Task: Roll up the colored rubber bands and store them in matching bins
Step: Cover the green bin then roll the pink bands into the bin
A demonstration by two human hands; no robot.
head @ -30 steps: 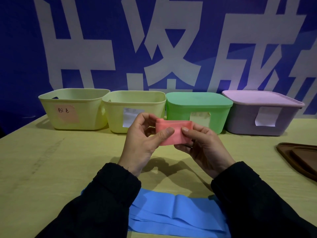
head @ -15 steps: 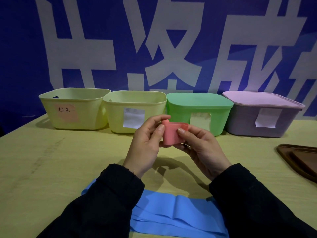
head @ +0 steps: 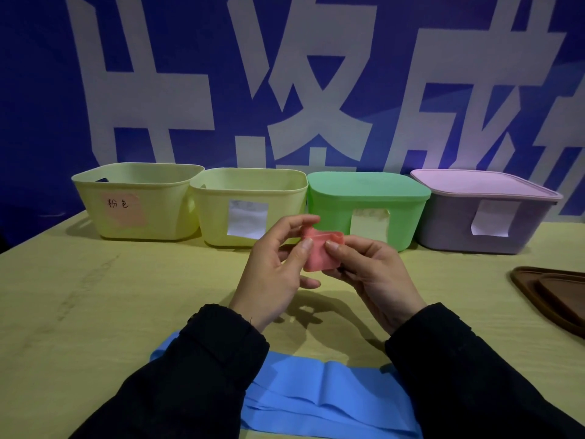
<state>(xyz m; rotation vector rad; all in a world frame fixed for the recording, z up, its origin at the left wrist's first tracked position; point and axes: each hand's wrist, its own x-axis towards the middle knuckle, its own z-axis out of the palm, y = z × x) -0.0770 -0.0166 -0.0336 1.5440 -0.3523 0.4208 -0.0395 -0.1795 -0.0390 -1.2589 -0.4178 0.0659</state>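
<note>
Now both hands pinch the pink band (head: 321,252), rolled small, above the table (head: 95,312) just before the green bin (head: 367,204): left hand (head: 278,274) thumb-and-fingers closed on it, right hand (head: 370,274) likewise, its lower fingers perhaps cradling underneath.

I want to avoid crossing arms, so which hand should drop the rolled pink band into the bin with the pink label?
Probably the left hand. The pink-labelled bin is open and far left, on that hand's side. Both hands pinch the pink band, so the right hand need only let go.
</note>
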